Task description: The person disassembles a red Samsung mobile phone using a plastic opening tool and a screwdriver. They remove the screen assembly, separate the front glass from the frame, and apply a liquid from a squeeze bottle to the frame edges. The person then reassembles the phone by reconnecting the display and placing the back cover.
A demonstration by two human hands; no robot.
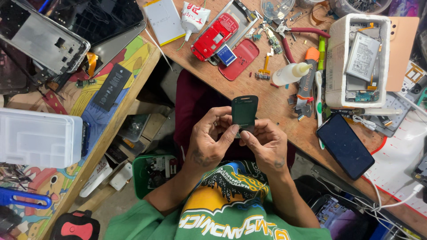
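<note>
Dark phone cover [244, 112] stands upright, long axis vertical, pinched by both hands [235, 142].

A wooden worktop [275, 100] is crowded with phone repair parts. A red phone body [215, 35] lies open beside its red back cover [240, 58]. Nearby stand a white glue bottle [291, 73], red-handled pliers [296, 38] and a white foam box [340, 58] holding a phone battery [362, 55]. A dark smartphone [345, 146] lies face up near the edge. At left, a clear plastic organiser box [40, 138] sits on a colourful surface.
</note>
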